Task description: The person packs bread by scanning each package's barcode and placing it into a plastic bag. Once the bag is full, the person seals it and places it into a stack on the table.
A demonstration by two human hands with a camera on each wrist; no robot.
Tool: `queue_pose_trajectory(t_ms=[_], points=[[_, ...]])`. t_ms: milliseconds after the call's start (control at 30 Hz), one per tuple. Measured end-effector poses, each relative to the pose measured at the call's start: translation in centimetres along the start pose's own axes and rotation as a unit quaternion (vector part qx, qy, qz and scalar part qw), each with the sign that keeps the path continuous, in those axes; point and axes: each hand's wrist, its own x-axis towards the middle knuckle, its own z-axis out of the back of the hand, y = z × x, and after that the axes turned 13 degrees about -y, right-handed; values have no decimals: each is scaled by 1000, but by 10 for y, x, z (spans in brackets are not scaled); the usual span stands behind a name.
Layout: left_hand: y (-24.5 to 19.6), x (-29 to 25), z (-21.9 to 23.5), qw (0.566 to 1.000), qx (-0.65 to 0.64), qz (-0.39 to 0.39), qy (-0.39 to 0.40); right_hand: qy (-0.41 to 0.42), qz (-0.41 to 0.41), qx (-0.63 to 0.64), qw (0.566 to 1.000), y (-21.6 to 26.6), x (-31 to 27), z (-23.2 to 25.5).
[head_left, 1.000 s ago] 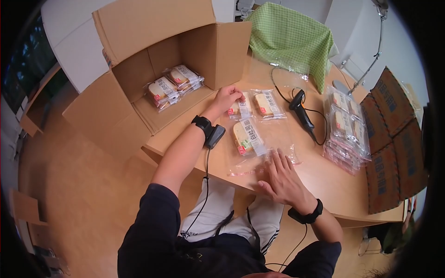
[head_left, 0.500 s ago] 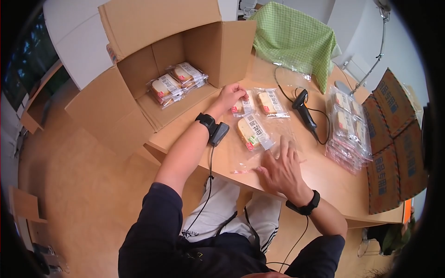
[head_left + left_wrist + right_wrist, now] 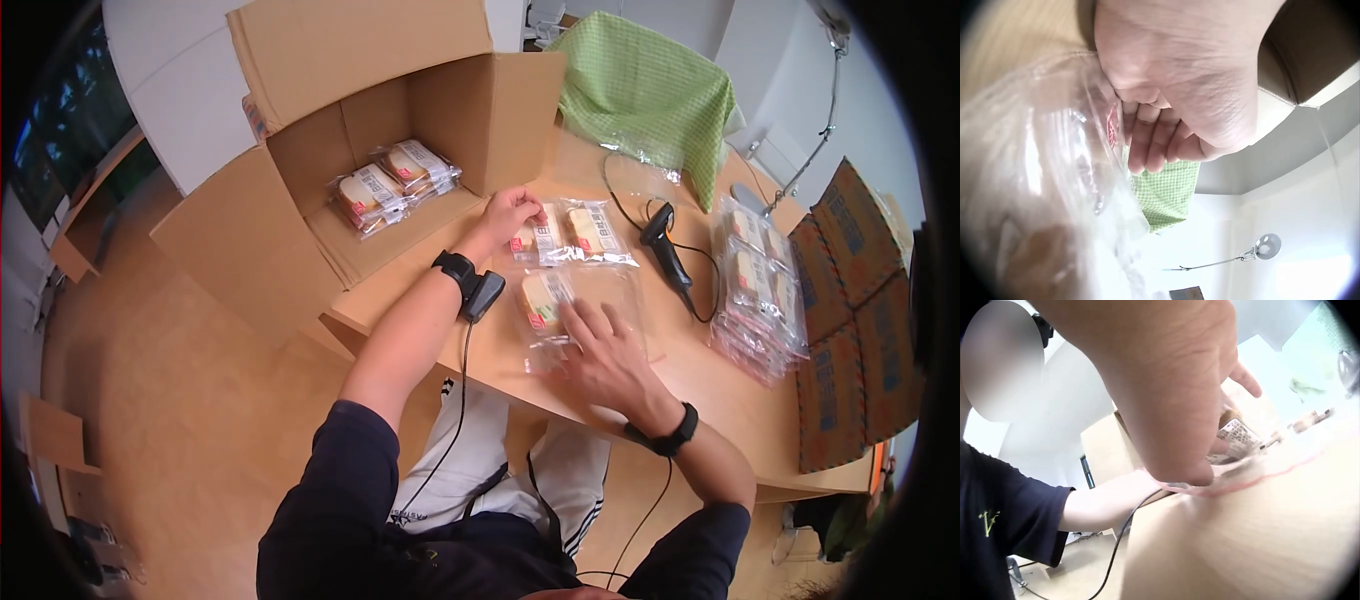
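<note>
Three wrapped bread slices lie about a clear plastic bag [image 3: 627, 288] on the table. My left hand [image 3: 505, 220] rests at the far left package [image 3: 545, 242], its fingers loosely curled. In the left wrist view that hand [image 3: 1179, 69] shows nothing between its fingers, beside the crinkled plastic [image 3: 1035, 144]. The far right package [image 3: 590, 232] lies alongside. My right hand [image 3: 615, 368] reaches over the near package [image 3: 540, 300], fingers extended and overlapping its right part. In the right wrist view, the bag's pink edge [image 3: 1241, 486] runs under the right thumb.
An open cardboard box [image 3: 430, 90] at the left holds several wrapped bread packages [image 3: 372, 190]. A barcode scanner [image 3: 663, 245] with its cable lies right of the bag. Further right are a stack of filled bags [image 3: 755, 275] and a folded carton [image 3: 850, 320]. Behind is a green checked cloth [image 3: 645, 100].
My right hand has moved up and left from the bag's near edge onto the near package, covering its right part. The left hand stays at the far left package. The head view has shifted slightly.
</note>
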Motion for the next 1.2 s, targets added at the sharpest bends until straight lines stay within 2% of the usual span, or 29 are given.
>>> queue_pose_trajectory(t_ms=[33, 167, 267, 367, 400, 500, 567, 633, 700, 767, 800, 833, 900, 933, 1033, 1100, 1200], points=[[1, 0, 0, 1000, -9, -3, 1, -13, 47, -37, 998, 2, -2, 9], [-6, -7, -1, 1000, -6, -12, -11, -27, 73, 8, 997, 21, -14, 57], [-5, -5, -1, 999, -42, -21, -7, -94, 61, 151, 982, 26, -14, 79], [-9, -7, 0, 999, -25, -18, -20, -127, 67, 200, 969, 15, -7, 93], [-9, -7, 0, 999, -35, -14, -21, -168, 60, 215, 960, 10, -2, 93], [-5, -2, 4, 998, -61, 7, -19, -225, 17, 178, 958, -12, 9, 84], [-2, -3, 6, 997, -78, 28, -13, -262, -11, 102, 960, -26, 27, 73], [-12, -7, 5, 998, -58, 6, 1, -270, -43, 63, 960, -40, 40, 49], [-16, -12, 1, 996, -86, 23, -12, -266, -66, 67, 959, -54, 53, 27], [-17, -12, 4, 986, -151, 20, 62, -241, -79, 60, 965, -64, 64, 7], [-23, -14, 5, 987, -135, 32, 85, -230, -79, 56, 968, -69, 69, -5], [-26, -18, 0, 987, -135, 37, 83, -220, -79, 51, 971, -71, 72, -15], [-51, -31, -18, 969, -229, 90, 2, -187, -72, 57, 978, -73, 74, -28], [-36, -23, -7, 960, -260, 99, 34, -169, -64, 59, 982, -72, 76, -32], [-39, -24, -7, 976, -191, 108, 5, -133, -57, 88, 985, -74, 74, -46], [-39, -28, -8, 968, -215, 129, -3, -130, -56, 153, 978, -74, 71, -51], [-28, -21, -2, 976, -187, 110, 8, -116, -86, 225, 964, -73, 66, -53]])
